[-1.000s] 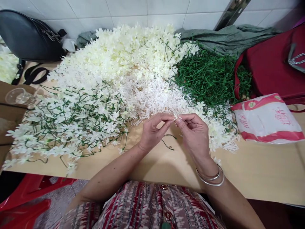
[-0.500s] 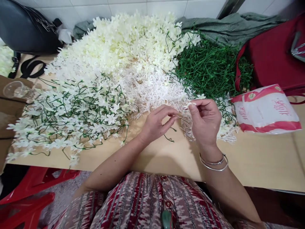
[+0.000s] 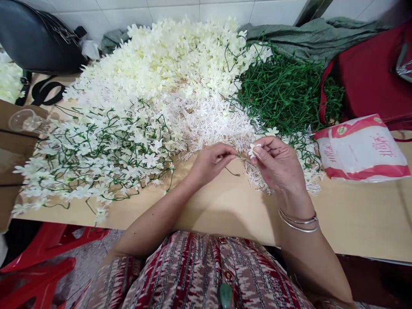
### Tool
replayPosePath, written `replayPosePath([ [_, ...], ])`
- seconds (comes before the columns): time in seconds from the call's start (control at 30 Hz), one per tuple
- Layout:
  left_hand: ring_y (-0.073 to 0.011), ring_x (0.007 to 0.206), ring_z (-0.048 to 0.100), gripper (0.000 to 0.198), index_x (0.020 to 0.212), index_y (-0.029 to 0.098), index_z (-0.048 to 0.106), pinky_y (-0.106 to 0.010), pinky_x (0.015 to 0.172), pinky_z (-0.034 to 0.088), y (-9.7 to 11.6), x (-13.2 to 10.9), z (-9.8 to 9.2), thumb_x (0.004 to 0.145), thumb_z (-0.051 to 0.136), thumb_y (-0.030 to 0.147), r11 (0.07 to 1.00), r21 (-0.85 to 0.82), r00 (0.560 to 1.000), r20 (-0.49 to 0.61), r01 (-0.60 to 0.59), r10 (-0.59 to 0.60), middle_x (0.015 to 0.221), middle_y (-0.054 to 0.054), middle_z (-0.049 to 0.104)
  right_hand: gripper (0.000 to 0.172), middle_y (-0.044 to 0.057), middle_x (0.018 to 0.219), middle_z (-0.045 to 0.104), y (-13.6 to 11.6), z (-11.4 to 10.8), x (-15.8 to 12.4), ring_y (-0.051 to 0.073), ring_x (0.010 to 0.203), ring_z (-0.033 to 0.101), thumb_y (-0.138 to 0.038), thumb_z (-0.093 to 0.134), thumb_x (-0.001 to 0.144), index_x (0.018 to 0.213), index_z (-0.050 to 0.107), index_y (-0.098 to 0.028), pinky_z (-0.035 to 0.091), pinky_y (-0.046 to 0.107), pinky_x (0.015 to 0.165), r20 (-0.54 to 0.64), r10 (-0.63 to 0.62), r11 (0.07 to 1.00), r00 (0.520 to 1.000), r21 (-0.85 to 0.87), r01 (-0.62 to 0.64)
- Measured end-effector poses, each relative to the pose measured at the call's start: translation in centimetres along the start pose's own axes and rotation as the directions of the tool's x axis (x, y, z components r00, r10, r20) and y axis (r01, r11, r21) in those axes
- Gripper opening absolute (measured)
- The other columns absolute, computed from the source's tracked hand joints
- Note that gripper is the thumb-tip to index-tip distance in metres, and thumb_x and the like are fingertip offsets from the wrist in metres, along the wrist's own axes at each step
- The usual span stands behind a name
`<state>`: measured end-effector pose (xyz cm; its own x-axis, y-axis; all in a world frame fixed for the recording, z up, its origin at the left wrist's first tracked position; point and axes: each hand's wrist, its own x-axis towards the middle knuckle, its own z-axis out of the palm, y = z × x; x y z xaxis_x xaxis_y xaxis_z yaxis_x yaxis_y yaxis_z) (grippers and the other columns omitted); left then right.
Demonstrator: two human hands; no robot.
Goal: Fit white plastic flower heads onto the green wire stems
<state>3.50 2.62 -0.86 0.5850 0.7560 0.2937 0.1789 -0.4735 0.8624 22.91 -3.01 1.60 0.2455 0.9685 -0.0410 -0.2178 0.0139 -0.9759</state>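
Between the fingertips of my right hand (image 3: 277, 165) is a small white artificial flower (image 3: 254, 150), its petals facing left. My left hand (image 3: 214, 165) pinches a thin green plastic stem (image 3: 240, 156), whose tip points at the flower. A small space separates the two hands. Another loose green stem (image 3: 232, 172) shows below them over the table. Behind my hands spreads a heap of thin white stamens (image 3: 212, 122). To the left lie white flowers on green stems (image 3: 106, 154); farther back is a large pile of cream flower heads (image 3: 180, 56).
A tangle of green stems (image 3: 286, 94) fills the back right, beside a red bag (image 3: 373, 77). A pink and white plastic packet (image 3: 360, 148) lies at the right. A black bag (image 3: 41, 38), a clear cup (image 3: 24, 120) and a cardboard box (image 3: 13, 167) stand left. Red stools (image 3: 48, 249) are below.
My right hand has turned and moved slightly right and down, so the flower's open petals now show. The fingers of my left hand have closed together on the stem.
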Motion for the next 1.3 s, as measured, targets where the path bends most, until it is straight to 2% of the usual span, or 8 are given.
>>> replayPosePath([
  [0.07,-0.0125,0.077,0.069,0.017,0.105,0.019,0.073,-0.026,0.072,0.056,-0.1,0.0,0.1,0.104,0.067,0.035,0.992,-0.109,0.985,-0.151,0.065,-0.081,0.094,-0.004,0.078,0.032,-0.003,0.066,0.063,-0.2,0.0,-0.2,0.011,0.052,0.052,-0.046,0.095,0.073,0.080,0.073,-0.025,0.042,0.028,0.049,0.072,0.082,0.997,0.994,0.004,-0.083],
  [0.17,-0.0124,0.076,0.069,0.019,0.104,0.019,0.073,-0.027,0.072,0.057,0.3,0.0,0.1,0.102,0.069,0.037,0.986,-0.157,0.973,-0.214,0.053,-0.087,0.093,-0.004,0.078,0.033,-0.003,0.065,0.061,-0.4,-0.2,-0.4,0.011,0.053,0.051,-0.049,0.096,0.073,0.083,0.074,-0.025,0.042,0.027,0.050,0.146,0.181,0.982,0.973,0.020,-0.186],
  [0.5,-0.0147,0.081,0.072,0.016,0.099,0.018,0.073,-0.030,0.076,0.060,1.5,0.1,-0.3,0.103,0.068,0.033,0.991,-0.092,0.983,-0.167,-0.098,0.081,0.093,-0.006,0.080,0.035,-0.002,0.068,0.061,-0.4,-0.6,-0.2,0.010,0.056,0.048,-0.050,0.097,0.073,0.085,0.073,-0.027,0.044,0.028,0.052,0.216,0.312,0.944,0.925,0.042,-0.328],
  [0.63,-0.0150,0.081,0.072,0.016,0.099,0.019,0.073,-0.031,0.078,0.060,1.6,0.1,-0.2,0.104,0.066,0.033,0.992,-0.068,0.985,-0.145,-0.108,0.097,0.094,-0.007,0.080,0.036,-0.003,0.065,0.060,-0.3,-0.5,-0.2,0.010,0.055,0.048,-0.049,0.097,0.072,0.086,0.073,-0.026,0.039,0.026,0.048,0.226,0.340,0.931,0.913,0.056,-0.360],
  [0.77,-0.0146,0.078,0.071,0.018,0.099,0.020,0.073,-0.031,0.074,0.059,1.6,0.1,-0.1,0.104,0.067,0.036,0.990,-0.055,0.978,-0.171,-0.131,0.120,0.090,-0.005,0.079,0.037,-0.004,0.069,0.061,-0.5,-0.5,-0.2,0.008,0.056,0.046,-0.045,0.099,0.070,0.083,0.070,-0.026,0.041,0.023,0.049,0.235,0.334,0.926,0.913,0.100,-0.364],
  [1.03,-0.0161,0.077,0.072,0.014,0.096,0.021,0.073,-0.033,0.075,0.059,1.9,0.1,0.0,0.103,0.068,0.032,0.986,-0.122,0.981,-0.175,-0.110,0.088,0.089,-0.004,0.079,0.041,-0.004,0.068,0.062,0.0,0.0,-0.2,0.009,0.057,0.049,-0.050,0.101,0.066,0.084,0.071,-0.027,0.042,0.022,0.047,0.168,0.324,0.934,0.931,0.098,-0.343],
  [1.17,-0.0165,0.079,0.071,0.017,0.097,0.019,0.074,-0.034,0.077,0.059,2.2,-0.1,0.2,0.102,0.070,0.034,0.986,-0.163,0.986,-0.165,-0.044,0.017,0.089,-0.005,0.079,0.042,-0.003,0.070,0.064,0.4,0.0,-0.2,0.011,0.058,0.051,-0.054,0.099,0.067,0.085,0.071,-0.029,0.044,0.024,0.047,0.161,0.307,0.947,0.938,0.046,-0.318],
  [1.3,-0.0171,0.079,0.072,0.028,0.097,0.017,0.074,-0.035,0.078,0.060,2.1,-0.3,0.8,0.101,0.071,0.045,0.962,-0.268,0.984,-0.148,0.059,-0.101,0.090,-0.006,0.080,0.041,-0.003,0.073,0.066,0.7,0.0,-0.2,0.011,0.058,0.053,-0.054,0.097,0.069,0.086,0.070,-0.028,0.047,0.025,0.050,0.158,0.301,0.950,0.941,0.039,-0.310],
])
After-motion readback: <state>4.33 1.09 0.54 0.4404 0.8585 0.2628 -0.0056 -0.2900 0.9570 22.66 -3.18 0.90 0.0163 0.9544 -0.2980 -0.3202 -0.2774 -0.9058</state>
